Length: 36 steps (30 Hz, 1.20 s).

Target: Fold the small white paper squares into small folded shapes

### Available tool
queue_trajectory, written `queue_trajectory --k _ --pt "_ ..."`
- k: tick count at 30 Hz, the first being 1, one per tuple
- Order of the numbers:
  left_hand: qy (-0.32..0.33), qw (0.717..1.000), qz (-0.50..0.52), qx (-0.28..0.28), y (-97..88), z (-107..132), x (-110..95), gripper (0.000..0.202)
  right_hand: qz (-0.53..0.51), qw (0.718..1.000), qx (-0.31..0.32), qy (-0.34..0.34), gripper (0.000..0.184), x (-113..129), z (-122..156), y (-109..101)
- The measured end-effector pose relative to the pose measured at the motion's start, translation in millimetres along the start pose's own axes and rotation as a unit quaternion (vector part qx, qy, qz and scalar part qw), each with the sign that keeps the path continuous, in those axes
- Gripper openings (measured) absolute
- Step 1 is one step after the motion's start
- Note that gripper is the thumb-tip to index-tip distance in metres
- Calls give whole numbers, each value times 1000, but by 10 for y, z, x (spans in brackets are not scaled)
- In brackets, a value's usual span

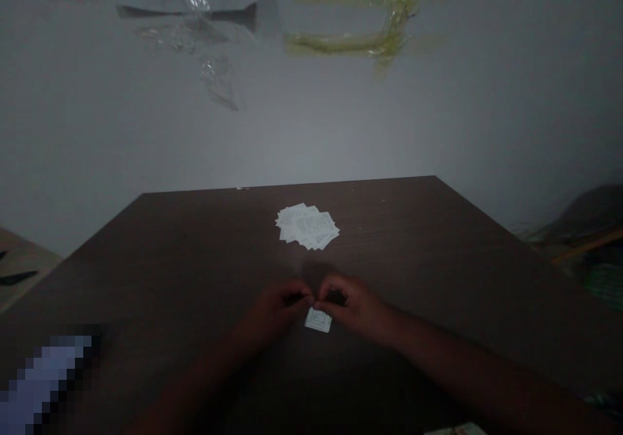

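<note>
A small white printed paper (318,321) shows just below my fingertips, with a pattern of nested lines on its face. My left hand (285,305) comes in from the left, thumb and forefinger pinched together at the paper's upper edge. From the right, my right hand (354,306) pinches at the same edge, its thumb against the paper. The fingertips of both hands nearly meet and hide the top of the paper. Farther off on the table lies a loose, overlapping pile of white printed papers (307,226).
The dark wooden table (195,247) reaches back to a pale wall (341,123) with taped sheets. A blurred, pixelated bright object (43,380) lies at the near left. A pale item (457,430) shows at the bottom edge. Dim clutter (603,273) stands beyond the right side.
</note>
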<state>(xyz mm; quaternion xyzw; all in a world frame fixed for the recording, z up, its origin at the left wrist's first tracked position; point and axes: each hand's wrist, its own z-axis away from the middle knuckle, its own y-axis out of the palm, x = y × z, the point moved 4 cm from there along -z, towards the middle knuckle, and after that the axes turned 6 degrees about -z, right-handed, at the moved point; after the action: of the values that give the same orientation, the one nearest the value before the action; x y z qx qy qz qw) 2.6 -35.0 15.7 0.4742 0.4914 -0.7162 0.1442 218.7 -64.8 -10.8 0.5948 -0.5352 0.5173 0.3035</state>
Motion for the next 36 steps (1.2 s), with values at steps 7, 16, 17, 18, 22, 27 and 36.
queue_trajectory --k 7,16,17,18,22,27,36 --pt "39 986 -149 -61 53 -54 107 14 140 985 44 -93 11 -113 -56 -44" --pt "40 949 -296 -100 140 -60 155 21 325 922 113 -177 27 0 133 230" --pt "44 939 -328 -94 159 -56 141 21 342 916 114 -173 25 12 148 254" --pt "49 926 -364 -88 178 -51 128 22 358 911 118 -167 22 20 159 272" --pt "58 886 -455 -72 234 -25 94 29 390 900 142 -132 26 35 177 273" --pt "75 849 -520 -51 260 -11 73 35 381 911 142 -71 34 97 140 180" --pt "9 885 -463 -52 169 -38 16 22 409 907 104 2 18 177 -19 -100"
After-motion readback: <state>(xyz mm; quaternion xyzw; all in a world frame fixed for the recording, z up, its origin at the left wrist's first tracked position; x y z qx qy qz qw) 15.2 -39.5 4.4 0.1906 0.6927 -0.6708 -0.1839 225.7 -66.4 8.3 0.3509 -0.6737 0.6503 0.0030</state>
